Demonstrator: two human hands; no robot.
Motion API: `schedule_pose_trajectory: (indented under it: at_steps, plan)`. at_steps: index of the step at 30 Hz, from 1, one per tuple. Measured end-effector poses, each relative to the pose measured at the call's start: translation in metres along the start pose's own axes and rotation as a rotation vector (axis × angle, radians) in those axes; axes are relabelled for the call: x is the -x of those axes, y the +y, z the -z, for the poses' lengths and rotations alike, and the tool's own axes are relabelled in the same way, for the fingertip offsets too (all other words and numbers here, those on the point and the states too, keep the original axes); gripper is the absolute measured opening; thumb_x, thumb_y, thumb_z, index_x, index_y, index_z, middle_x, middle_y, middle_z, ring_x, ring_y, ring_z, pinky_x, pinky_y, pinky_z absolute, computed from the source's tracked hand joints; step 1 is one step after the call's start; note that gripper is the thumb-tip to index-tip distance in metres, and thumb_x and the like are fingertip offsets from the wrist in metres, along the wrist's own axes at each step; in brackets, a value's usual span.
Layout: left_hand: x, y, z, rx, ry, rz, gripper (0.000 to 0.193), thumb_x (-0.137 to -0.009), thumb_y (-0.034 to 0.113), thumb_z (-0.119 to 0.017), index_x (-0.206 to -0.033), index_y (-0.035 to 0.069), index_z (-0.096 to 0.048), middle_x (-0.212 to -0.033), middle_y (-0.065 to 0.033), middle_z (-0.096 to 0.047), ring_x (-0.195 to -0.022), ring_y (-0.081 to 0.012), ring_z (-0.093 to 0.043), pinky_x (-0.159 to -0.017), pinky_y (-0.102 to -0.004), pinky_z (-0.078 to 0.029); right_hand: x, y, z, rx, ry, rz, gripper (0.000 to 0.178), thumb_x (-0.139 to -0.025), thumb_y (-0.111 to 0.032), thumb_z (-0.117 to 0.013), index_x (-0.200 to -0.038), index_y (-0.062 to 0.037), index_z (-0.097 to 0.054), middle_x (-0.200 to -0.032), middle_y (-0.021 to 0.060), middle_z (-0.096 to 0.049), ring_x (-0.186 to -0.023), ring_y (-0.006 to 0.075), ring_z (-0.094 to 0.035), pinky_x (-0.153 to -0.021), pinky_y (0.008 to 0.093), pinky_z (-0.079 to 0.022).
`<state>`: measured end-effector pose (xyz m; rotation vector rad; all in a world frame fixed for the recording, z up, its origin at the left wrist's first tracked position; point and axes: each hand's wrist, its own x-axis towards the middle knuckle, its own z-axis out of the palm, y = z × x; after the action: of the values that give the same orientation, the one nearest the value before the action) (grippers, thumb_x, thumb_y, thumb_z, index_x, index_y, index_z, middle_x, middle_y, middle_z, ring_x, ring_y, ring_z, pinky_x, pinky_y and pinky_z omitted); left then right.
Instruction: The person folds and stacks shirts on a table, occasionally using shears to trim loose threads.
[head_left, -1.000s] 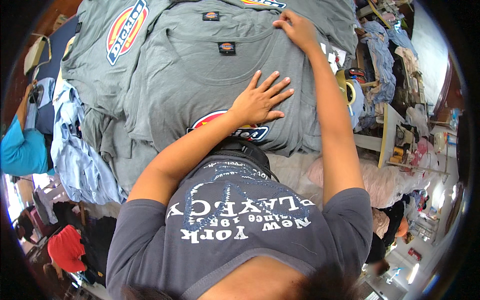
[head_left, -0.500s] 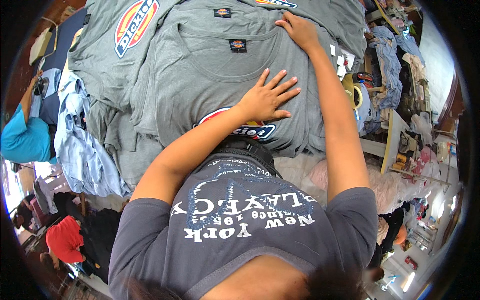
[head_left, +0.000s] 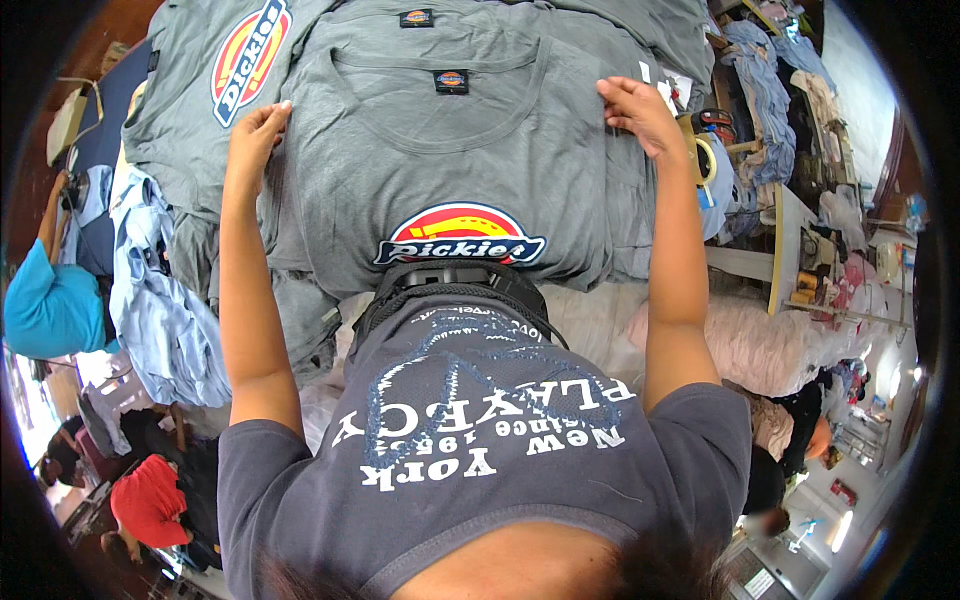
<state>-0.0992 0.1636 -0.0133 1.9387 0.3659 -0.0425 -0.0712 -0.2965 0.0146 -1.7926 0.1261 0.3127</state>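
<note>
A folded grey T-shirt [head_left: 450, 165] lies in front of me on other grey shirts. It has a wide round neck, a black neck label [head_left: 451, 82] and a red, yellow and blue printed patch [head_left: 460, 236] near its lower edge. My left hand [head_left: 258, 140] is at the shirt's left side, thumb and fingers pinched at its edge. Across from it, my right hand [head_left: 645, 115] has bent fingers at the right edge, closed on the cloth there. The parts of the fingers against the cloth are partly hidden.
More grey printed shirts [head_left: 180, 130] spread to the left, beside light blue garments [head_left: 160, 290]. Right of the pile lies a tape roll [head_left: 705, 165]. Pink bundled cloth [head_left: 745, 345] sits lower right. A person in a blue top [head_left: 60, 310] works at far left.
My left hand has left the shirt's middle and moved to its left edge. My right hand has come down from the neckline to the right edge, and the printed patch is now uncovered.
</note>
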Motion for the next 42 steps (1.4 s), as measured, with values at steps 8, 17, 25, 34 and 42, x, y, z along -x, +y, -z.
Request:
schedule_pose_trajectory:
  at_steps: [8, 17, 25, 34, 42]
  plan:
    - [0.007, 0.01, 0.007, 0.745, -0.361, 0.072, 0.015, -0.083, 0.023, -0.056, -0.086, 0.009, -0.058, -0.082, -0.0009, -0.06, -0.071, -0.0075, -0.057, -0.06, -0.0168, -0.044, -0.026, 0.028, 0.014, -0.643, -0.346, -0.083, 0.027, -0.086, -0.026, -0.051, -0.101, -0.0039, -0.055, -0.1, 0.0063, -0.059, -0.091, 0.0138, -0.056, -0.08, 0.0281, -0.046]
    - [-0.038, 0.04, -0.014, 1.149, -0.822, 0.15, 0.063, -0.088, 0.041, -0.04, -0.125, -0.008, -0.03, -0.125, -0.0234, -0.038, -0.115, -0.0282, -0.041, -0.099, -0.036, -0.031, -0.079, -0.004, 0.005, -0.73, -0.36, -0.091, 0.049, -0.086, -0.038, -0.047, -0.112, 0.0036, -0.048, -0.108, 0.0131, -0.056, -0.102, 0.0221, -0.054, -0.087, 0.0351, -0.044]
    - [-0.071, 0.003, -0.01, 1.377, -1.066, 0.147, 0.076, -0.086, 0.047, -0.038, -0.128, -0.013, -0.017, -0.13, -0.0295, -0.026, -0.123, -0.0358, -0.029, -0.103, -0.0408, -0.022, -0.11, 0.015, 0.015, -0.912, -0.575, -0.172, 0.052, -0.087, -0.04, -0.044, -0.108, 0.0067, -0.047, -0.105, 0.0144, -0.056, -0.097, 0.0218, -0.056, -0.083, 0.0328, -0.047]
    - [0.027, 0.076, -0.008, 1.238, -0.714, 0.005, 0.07, -0.088, 0.046, -0.034, -0.128, -0.009, -0.022, -0.132, -0.0247, -0.029, -0.123, -0.0312, -0.029, -0.103, -0.0388, -0.021, -0.01, -0.036, -0.029, -0.777, -0.315, 0.08, 0.07, -0.084, -0.054, -0.033, -0.117, 0.0069, -0.04, -0.117, 0.0149, -0.05, -0.11, 0.0223, -0.047, -0.094, 0.0361, -0.036]
    - [0.158, 0.1, -0.08, 0.906, -0.579, -0.15, 0.07, -0.088, 0.05, -0.029, -0.127, -0.008, -0.026, -0.127, -0.0192, -0.039, -0.119, -0.0265, -0.038, -0.1, -0.0362, -0.027, 0.12, -0.03, -0.134, -0.486, -0.405, 0.405, 0.097, -0.075, -0.069, -0.024, -0.131, 0.009, -0.013, -0.138, 0.0166, -0.019, -0.127, 0.0244, -0.022, -0.104, 0.0357, -0.017]
